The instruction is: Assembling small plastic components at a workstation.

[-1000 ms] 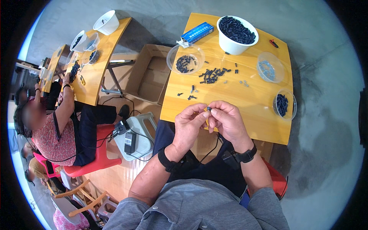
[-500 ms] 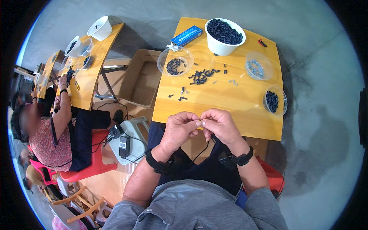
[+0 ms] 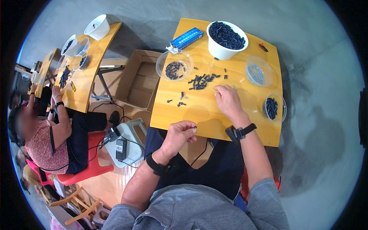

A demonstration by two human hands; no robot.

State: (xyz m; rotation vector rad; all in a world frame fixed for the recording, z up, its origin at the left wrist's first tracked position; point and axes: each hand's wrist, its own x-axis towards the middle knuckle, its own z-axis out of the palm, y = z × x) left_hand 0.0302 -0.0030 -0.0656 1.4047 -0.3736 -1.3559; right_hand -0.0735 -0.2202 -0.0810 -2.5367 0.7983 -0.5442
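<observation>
My left hand (image 3: 178,138) is closed in front of the table's near edge, thumb and forefinger pinching a small black piece (image 3: 195,128). Over the tabletop, my right hand (image 3: 229,102) reaches forward with bent fingers drawn together; anything between its fingertips is too small to make out. Beside those fingertips lie tiny silvery bits (image 3: 234,87), partly covered by the hand. A loose pile of small black pieces (image 3: 201,81) lies left of it. A few more black pieces (image 3: 181,104) rest nearer to me on the left.
Around the wooden table (image 3: 249,132) stand a white bucket of black pieces (image 3: 221,51), a clear bowl of black pieces (image 3: 165,73), a tub of silvery parts (image 3: 264,63), a tub of black parts (image 3: 283,103), a blue box (image 3: 188,39) and a red-black tool (image 3: 263,47). A co-worker (image 3: 50,134) sits left.
My hands, together at the near edge before, have parted. The right one has moved forward to the silvery bits; the left stays near the edge, with its black piece now showing.
</observation>
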